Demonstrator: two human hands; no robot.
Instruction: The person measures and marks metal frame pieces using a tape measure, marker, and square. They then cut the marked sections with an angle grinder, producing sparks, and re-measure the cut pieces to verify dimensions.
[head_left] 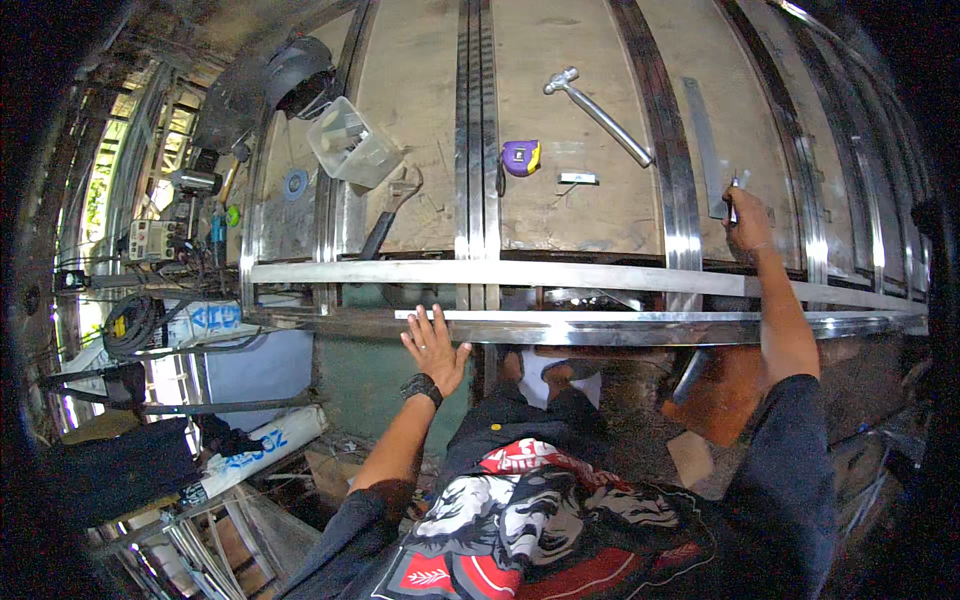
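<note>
My left hand [437, 352] rests with fingers spread on the long metal bar [600, 331] along the near edge of the metal frame. Out to the right, my right hand [750, 228] is closed round a slim pen-like tool [734, 190] held upright; its exact kind is hard to make out. Just left of that hand lies a steel ruler [703, 140] on the board. A ball-peen hammer [608, 120] lies farther left, its handle slanting toward the ruler. A purple and yellow tape measure [521, 158] sits mid-board, with a small white block [578, 179] beside it.
A second flat bar [560, 274] runs across the frame. Toward the left are an adjustable wrench [388, 215], a clear plastic bin [352, 147], a blue disc [295, 184] and a dark helmet-like object [300, 72]. Coiled cable [135, 325] hangs at far left.
</note>
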